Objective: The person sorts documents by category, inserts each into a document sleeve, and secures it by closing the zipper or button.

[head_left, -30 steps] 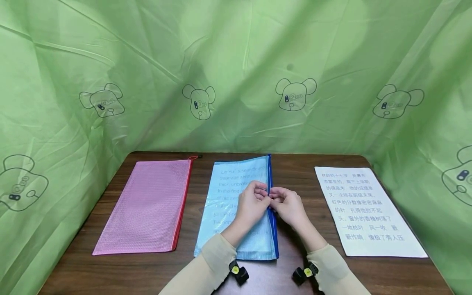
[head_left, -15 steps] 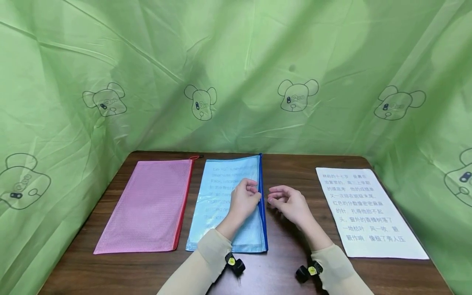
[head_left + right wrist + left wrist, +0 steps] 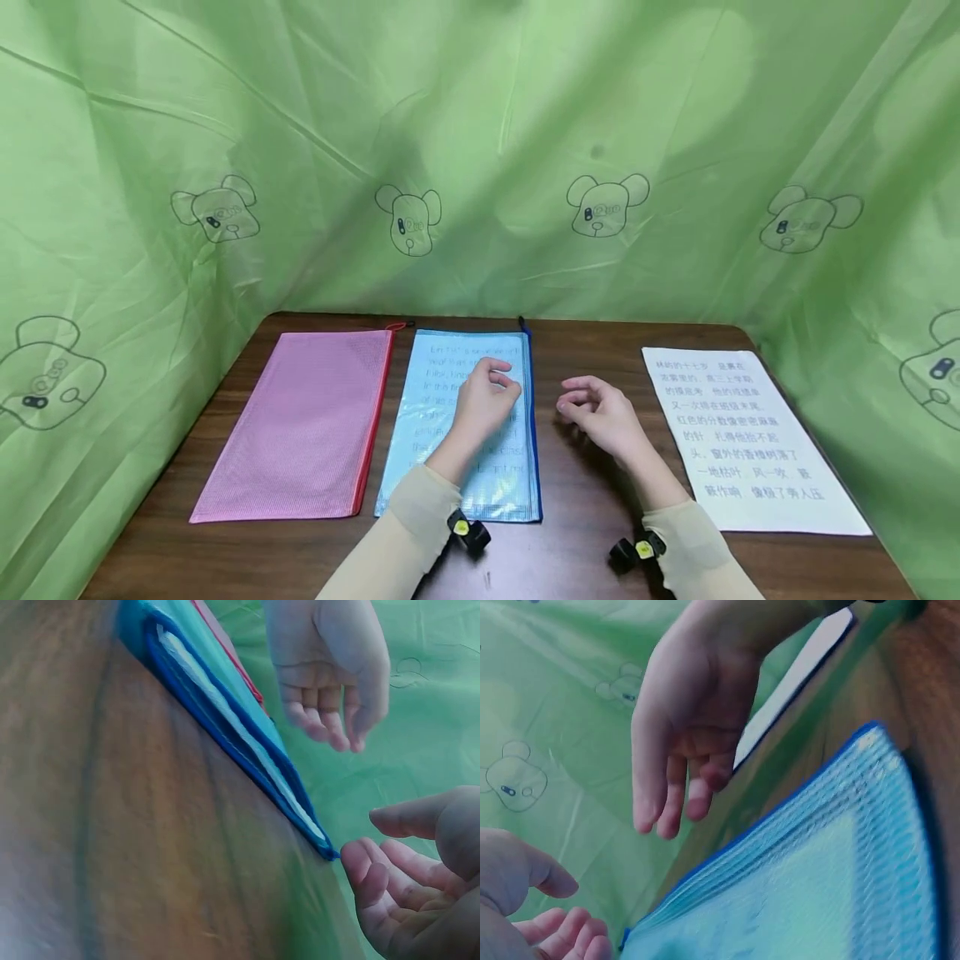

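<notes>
A light blue mesh zipper pouch [image 3: 427, 400] with a dark blue zipper edge lies on the table, printed paper showing through it. In the right wrist view the pouch's zipper side [image 3: 232, 742] gapes, with white paper edges inside. My left hand [image 3: 482, 404] hovers over the pouch, fingers loosely bent and holding nothing. To the right of the zipper edge, above the bare wood, my right hand [image 3: 600, 415] is raised with relaxed fingers and nothing in them. Both hands also appear in the left wrist view, apart from the pouch.
A pink mesh zipper pouch [image 3: 296, 425] with a red zipper lies on the left. On the right is a stack of white printed paper [image 3: 750, 442]. Green cloth [image 3: 480, 108] with bear drawings surrounds the brown table [image 3: 585, 508].
Both hands have let go of the blue pouch's zipper edge and drawn apart. The pouch has shifted left and now lies flatter.
</notes>
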{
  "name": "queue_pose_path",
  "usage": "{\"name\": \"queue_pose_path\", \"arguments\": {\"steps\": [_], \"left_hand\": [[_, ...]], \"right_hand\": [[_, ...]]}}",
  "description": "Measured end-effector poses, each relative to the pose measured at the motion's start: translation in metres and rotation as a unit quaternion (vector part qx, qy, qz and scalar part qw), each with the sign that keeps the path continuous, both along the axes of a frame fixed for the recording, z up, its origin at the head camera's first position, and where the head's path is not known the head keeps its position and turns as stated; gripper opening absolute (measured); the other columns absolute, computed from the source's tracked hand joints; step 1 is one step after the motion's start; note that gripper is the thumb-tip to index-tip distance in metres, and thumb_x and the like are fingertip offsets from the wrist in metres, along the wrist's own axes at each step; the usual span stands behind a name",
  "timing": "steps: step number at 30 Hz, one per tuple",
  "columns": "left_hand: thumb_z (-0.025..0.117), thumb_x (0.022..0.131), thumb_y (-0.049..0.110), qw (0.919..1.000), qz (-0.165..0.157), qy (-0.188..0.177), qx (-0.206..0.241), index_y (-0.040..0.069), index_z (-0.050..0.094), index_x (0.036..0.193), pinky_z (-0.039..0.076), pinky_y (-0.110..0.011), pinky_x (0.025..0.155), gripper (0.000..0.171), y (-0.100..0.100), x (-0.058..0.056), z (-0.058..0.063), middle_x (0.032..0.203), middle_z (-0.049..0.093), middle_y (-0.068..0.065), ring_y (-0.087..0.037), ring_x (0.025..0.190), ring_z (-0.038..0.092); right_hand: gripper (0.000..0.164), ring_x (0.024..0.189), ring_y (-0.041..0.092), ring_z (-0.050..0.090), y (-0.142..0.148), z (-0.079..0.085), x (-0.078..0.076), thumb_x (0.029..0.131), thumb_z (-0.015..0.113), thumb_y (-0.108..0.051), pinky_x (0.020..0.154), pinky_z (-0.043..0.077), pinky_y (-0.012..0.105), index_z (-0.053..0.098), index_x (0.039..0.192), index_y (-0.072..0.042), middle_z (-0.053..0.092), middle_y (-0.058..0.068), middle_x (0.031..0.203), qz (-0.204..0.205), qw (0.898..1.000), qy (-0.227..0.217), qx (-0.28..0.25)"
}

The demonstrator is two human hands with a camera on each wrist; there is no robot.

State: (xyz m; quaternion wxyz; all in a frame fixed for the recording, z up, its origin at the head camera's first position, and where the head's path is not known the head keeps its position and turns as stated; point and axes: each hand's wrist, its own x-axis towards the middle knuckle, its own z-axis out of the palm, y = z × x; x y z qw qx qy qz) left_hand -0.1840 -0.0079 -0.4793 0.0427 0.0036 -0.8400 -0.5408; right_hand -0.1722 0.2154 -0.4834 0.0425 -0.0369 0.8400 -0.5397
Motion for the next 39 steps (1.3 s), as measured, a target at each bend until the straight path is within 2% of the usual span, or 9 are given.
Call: {"name": "queue_pose_path", "arguments": {"steps": [3,7,14,17,20,24,28,32,39], "left_hand": [[0.073,0.094,0.012,0.9997,-0.007,0.005,-0.022,0.008,0.067,0.126,0.056,-0.041,0.078,0.033,-0.006,-0.008,0.005,0.100,0.074,-0.002,-0.017,0.081,0.069],[0.072,0.095,0.015,0.9929,-0.044,0.038,-0.103,0.004,0.064,0.130,0.055,-0.041,0.077,0.037,-0.012,-0.022,0.012,0.107,0.073,-0.008,-0.022,0.086,0.067],[0.071,0.103,0.023,0.9452,-0.185,0.090,-0.254,0.003,0.053,0.146,0.057,-0.045,0.095,0.051,-0.027,-0.054,0.027,0.131,0.068,-0.016,-0.028,0.114,0.067],[0.072,0.104,0.024,0.9259,-0.238,0.086,-0.280,0.004,0.046,0.153,0.054,-0.045,0.105,0.058,-0.035,-0.073,0.030,0.142,0.064,-0.017,-0.029,0.126,0.064],[0.071,0.106,0.026,0.9176,-0.268,0.077,-0.283,0.004,0.041,0.158,0.051,-0.047,0.112,0.064,-0.041,-0.093,0.029,0.149,0.060,-0.018,-0.032,0.135,0.061],[0.071,0.106,0.031,0.9258,-0.258,0.061,-0.270,0.007,0.036,0.162,0.048,-0.048,0.116,0.071,-0.044,-0.115,0.023,0.157,0.055,-0.016,-0.032,0.140,0.058],[0.073,0.106,0.035,0.9388,-0.225,0.048,-0.256,0.009,0.029,0.166,0.047,-0.049,0.117,0.079,-0.044,-0.128,0.017,0.161,0.051,-0.017,-0.032,0.143,0.055],[0.074,0.105,0.037,0.9446,-0.222,0.040,-0.238,0.010,0.024,0.168,0.049,-0.051,0.114,0.085,-0.041,-0.134,0.010,0.162,0.051,-0.020,-0.033,0.137,0.060],[0.072,0.106,0.041,0.9526,-0.213,0.020,-0.217,0.011,0.020,0.168,0.051,-0.049,0.111,0.087,-0.033,-0.140,-0.006,0.161,0.054,-0.016,-0.031,0.119,0.070]], "right_hand": [[0.038,0.092,0.029,0.076,0.006,0.004,-0.006,0.102,0.078,-0.015,0.063,0.056,0.030,0.068,0.136,-0.001,0.079,0.014,0.115,0.004,1.000,0.013,0.021],[0.038,0.097,0.024,0.076,0.011,0.011,-0.015,0.102,0.078,-0.019,0.078,0.057,0.032,0.070,0.135,-0.003,0.080,0.010,0.114,0.014,0.997,0.041,0.071],[0.038,0.104,0.028,0.075,0.015,0.015,-0.050,0.101,0.079,-0.020,0.091,0.057,0.042,0.070,0.134,-0.003,0.080,0.010,0.118,0.041,0.989,0.078,0.120],[0.042,0.108,0.030,0.074,0.016,0.014,-0.069,0.102,0.078,-0.020,0.094,0.056,0.045,0.067,0.138,-0.002,0.078,0.012,0.123,0.070,0.988,0.070,0.121],[0.044,0.113,0.033,0.071,0.019,0.012,-0.084,0.102,0.078,-0.019,0.098,0.054,0.050,0.065,0.140,-0.002,0.077,0.014,0.127,0.083,0.987,0.061,0.122],[0.047,0.118,0.036,0.068,0.023,0.006,-0.101,0.103,0.077,-0.019,0.100,0.053,0.052,0.062,0.144,-0.001,0.074,0.017,0.132,0.083,0.990,0.055,0.100],[0.052,0.121,0.037,0.067,0.024,-0.004,-0.115,0.104,0.075,-0.019,0.090,0.058,0.045,0.057,0.149,0.000,0.069,0.020,0.140,0.074,0.995,0.036,0.057],[0.054,0.120,0.037,0.068,0.023,-0.011,-0.121,0.103,0.076,-0.016,0.080,0.061,0.038,0.056,0.151,-0.001,0.068,0.021,0.142,0.052,0.998,0.019,0.027],[0.056,0.122,0.038,0.067,0.022,-0.020,-0.130,0.103,0.075,-0.014,0.079,0.058,0.030,0.054,0.153,0.000,0.066,0.023,0.143,0.041,0.999,0.023,0.022]]}}
